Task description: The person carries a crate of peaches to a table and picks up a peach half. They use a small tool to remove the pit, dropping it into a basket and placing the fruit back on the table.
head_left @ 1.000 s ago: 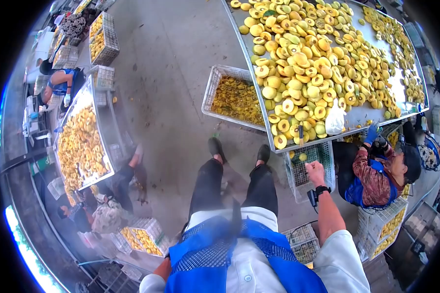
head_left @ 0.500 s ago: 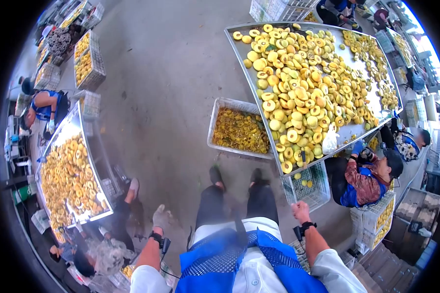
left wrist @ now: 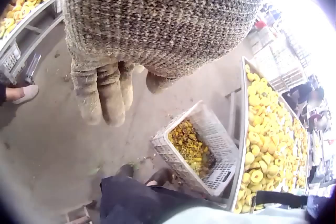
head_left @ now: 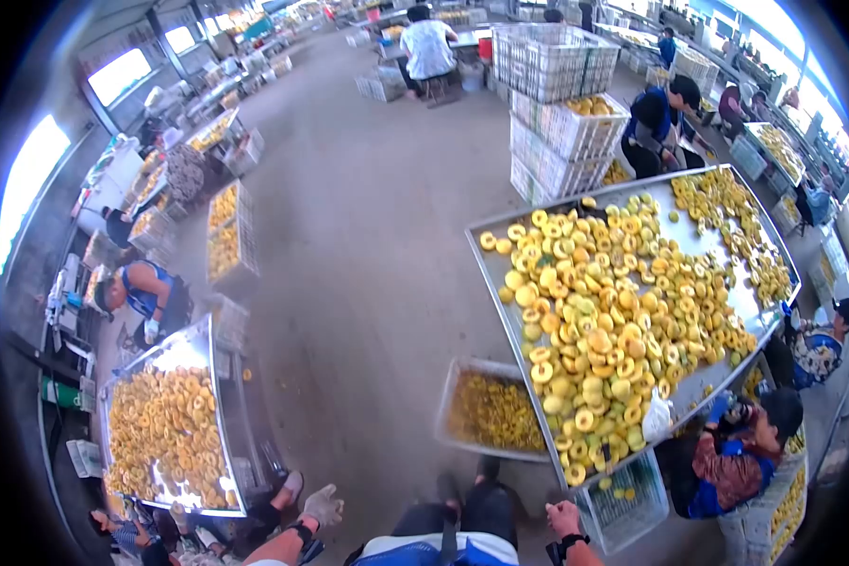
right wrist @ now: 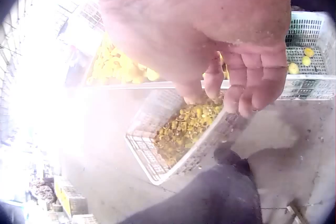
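My left hand (head_left: 324,507), in a knitted glove, is held out over the floor with nothing in it. In the left wrist view its fingers (left wrist: 111,95) hang down, relaxed. My bare right hand (head_left: 564,518) is beside the near corner of a metal table (head_left: 696,385) heaped with halved yellow fruit (head_left: 599,344) like peaches. In the right wrist view its fingers (right wrist: 254,85) curl loosely, holding nothing. A white crate (left wrist: 223,145) of yellow-brown fruit scraps stands by the table. Close to the right hand, another crate (right wrist: 307,90) has a few fruits inside.
A second fruit-covered table (head_left: 222,415) stands left. Stacked crates (head_left: 552,156) rise behind the right table. A seated person (head_left: 740,457) works at its near right side, with another person (head_left: 658,123) behind it. Concrete floor (head_left: 368,236) runs between the tables.
The head view has tilted up, showing more of the hall. My left hand has come into view and out over the floor. My right hand has drawn back from above the right crate.
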Tool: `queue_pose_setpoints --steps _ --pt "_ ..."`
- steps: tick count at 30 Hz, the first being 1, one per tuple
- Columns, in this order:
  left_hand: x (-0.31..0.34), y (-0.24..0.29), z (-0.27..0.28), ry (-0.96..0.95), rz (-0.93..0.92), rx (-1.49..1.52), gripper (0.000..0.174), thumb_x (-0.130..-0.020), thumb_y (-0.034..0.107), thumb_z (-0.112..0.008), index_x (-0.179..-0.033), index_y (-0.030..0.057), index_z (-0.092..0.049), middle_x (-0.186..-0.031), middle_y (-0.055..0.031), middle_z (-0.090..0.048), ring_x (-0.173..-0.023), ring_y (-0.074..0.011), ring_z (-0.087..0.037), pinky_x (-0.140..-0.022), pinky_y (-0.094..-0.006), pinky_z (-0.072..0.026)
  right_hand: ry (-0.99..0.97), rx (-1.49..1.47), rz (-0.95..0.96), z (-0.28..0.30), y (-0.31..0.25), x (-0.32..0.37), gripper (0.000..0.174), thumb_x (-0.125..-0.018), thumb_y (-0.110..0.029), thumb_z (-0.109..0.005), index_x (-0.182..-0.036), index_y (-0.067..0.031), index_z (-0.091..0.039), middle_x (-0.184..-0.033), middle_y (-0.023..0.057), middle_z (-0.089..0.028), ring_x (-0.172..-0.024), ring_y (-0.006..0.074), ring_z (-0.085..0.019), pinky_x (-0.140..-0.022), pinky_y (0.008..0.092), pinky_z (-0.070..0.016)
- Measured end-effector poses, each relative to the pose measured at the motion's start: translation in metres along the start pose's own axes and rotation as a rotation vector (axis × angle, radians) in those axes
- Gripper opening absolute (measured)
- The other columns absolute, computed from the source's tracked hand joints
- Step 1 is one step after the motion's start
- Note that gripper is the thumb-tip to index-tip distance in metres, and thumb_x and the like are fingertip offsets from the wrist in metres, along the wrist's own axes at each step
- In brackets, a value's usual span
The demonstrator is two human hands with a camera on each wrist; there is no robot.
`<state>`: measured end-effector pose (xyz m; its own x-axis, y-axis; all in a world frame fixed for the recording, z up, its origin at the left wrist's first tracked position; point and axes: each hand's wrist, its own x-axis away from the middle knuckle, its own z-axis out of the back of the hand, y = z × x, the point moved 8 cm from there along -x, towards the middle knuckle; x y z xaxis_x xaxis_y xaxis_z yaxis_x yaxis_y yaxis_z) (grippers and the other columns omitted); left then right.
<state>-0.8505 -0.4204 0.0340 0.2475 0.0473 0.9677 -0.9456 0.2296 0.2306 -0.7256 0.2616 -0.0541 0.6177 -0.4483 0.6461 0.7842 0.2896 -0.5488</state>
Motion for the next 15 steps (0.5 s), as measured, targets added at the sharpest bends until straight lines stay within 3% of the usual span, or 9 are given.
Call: queue_pose_setpoints --steps 2,4,5,6,7,10,13,14,15 --pt "0.010 0.014 -0.007 -0.094 0.074 0.081 0.043 -0.105 0.018 -0.037 -0.148 0.0246 -0.041 -0.123 -0.0131 -0.062 -0.103 -0.0334 -0.058 -0.086 -0.0528 -0.0468 -0.012 -0.089 -0.018 0.004 -0.036 -0.012 0.030 -0.089 -0.026 -0.073 -0.077 0.0008 -0.067 -0.064 0.0083 -0.067 -0.052 0.0150 -0.064 -0.049 0.0304 -0.0524" --pt "0.032 0.001 -0.019 -0.946 0.050 0.895 0.046 -0.102 0.019 -0.040 -0.148 0.0254 -0.040 -0.128 -0.0127 -0.061 -0.109 -0.0311 -0.057 -0.090 -0.0545 -0.0467 -0.030 -0.159 -0.081 -0.002 -0.047 -0.032 0.028 -0.089 -0.024 -0.073 -0.083 0.0022 -0.067 -0.066 0.0090 -0.068 -0.052 0.0155 -0.065 -0.048 0.0305 -0.0521" --pt "-0.004 -0.033 -0.002 -0.663 -0.118 0.464 0.046 -0.102 0.019 -0.041 -0.148 0.0240 -0.041 -0.127 -0.0114 -0.061 -0.110 -0.0299 -0.057 -0.091 -0.0525 -0.0470 -0.040 -0.161 -0.074 -0.003 -0.051 -0.042 0.028 -0.089 -0.024 -0.073 -0.083 0.0022 -0.067 -0.066 0.0090 -0.068 -0.052 0.0155 -0.065 -0.048 0.0305 -0.0521" --pt "-0.028 -0.061 0.014 -0.351 -0.203 -0.259 0.046 -0.102 0.018 -0.042 -0.148 0.0226 -0.042 -0.126 -0.0101 -0.062 -0.111 -0.0288 -0.057 -0.092 -0.0506 -0.0474 -0.076 -0.078 -0.027 -0.009 -0.048 -0.063 0.026 -0.089 -0.023 -0.073 -0.084 0.0024 -0.066 -0.066 0.0085 -0.067 -0.052 0.0155 -0.064 -0.047 0.0304 -0.0518" --pt "-0.034 -0.075 0.023 -0.129 -0.098 -0.703 0.046 -0.101 0.018 -0.043 -0.147 0.0212 -0.043 -0.125 -0.0088 -0.062 -0.112 -0.0276 -0.057 -0.093 -0.0486 -0.0477 -0.108 0.006 0.019 -0.014 -0.049 -0.078 0.025 -0.089 -0.021 -0.073 -0.086 0.0026 -0.065 -0.066 0.0080 -0.066 -0.052 0.0156 -0.063 -0.047 0.0303 -0.0515" --pt "0.000 -0.085 0.026 0.142 0.101 -0.191 0.042 -0.099 0.021 -0.046 -0.141 0.0200 -0.047 -0.117 -0.0084 -0.063 -0.105 -0.0272 -0.058 -0.087 -0.0474 -0.0481 -0.058 -0.102 -0.032 0.006 -0.089 -0.082 0.023 -0.089 -0.019 -0.073 -0.085 0.0024 -0.065 -0.066 0.0071 -0.066 -0.051 0.0154 -0.063 -0.046 0.0299 -0.0507" --pt "0.011 -0.073 0.009 0.137 0.106 0.065 0.037 -0.097 0.023 -0.050 -0.134 0.0189 -0.051 -0.110 -0.0079 -0.064 -0.098 -0.0269 -0.059 -0.081 -0.0462 -0.0485 0.093 0.016 0.226 -0.023 -0.014 -0.161 0.026 -0.088 -0.022 -0.074 -0.087 0.0028 -0.067 -0.067 0.0082 -0.067 -0.051 0.0167 -0.063 -0.047 0.0304 -0.0507" --pt "0.015 -0.068 0.009 0.126 0.101 0.128 0.036 -0.097 0.023 -0.051 -0.132 0.0185 -0.053 -0.107 -0.0078 -0.064 -0.096 -0.0268 -0.059 -0.079 -0.0458 -0.0487 0.183 0.025 0.175 -0.016 -0.014 -0.163 0.033 -0.083 -0.030 -0.074 -0.073 0.0005 -0.069 -0.064 0.0153 -0.066 -0.055 0.0271 -0.066 -0.058 0.0388 -0.0540" --pt "0.015 -0.068 0.009 0.111 0.099 0.187 0.035 -0.096 0.024 -0.052 -0.130 0.0181 -0.054 -0.105 -0.0077 -0.065 -0.093 -0.0266 -0.060 -0.077 -0.0454 -0.0488 0.173 0.018 0.121 0.000 -0.045 -0.142 0.032 -0.082 -0.030 -0.075 -0.073 0.0005 -0.069 -0.062 0.0154 -0.066 -0.056 0.0279 -0.066 -0.058 0.0394 -0.0538"
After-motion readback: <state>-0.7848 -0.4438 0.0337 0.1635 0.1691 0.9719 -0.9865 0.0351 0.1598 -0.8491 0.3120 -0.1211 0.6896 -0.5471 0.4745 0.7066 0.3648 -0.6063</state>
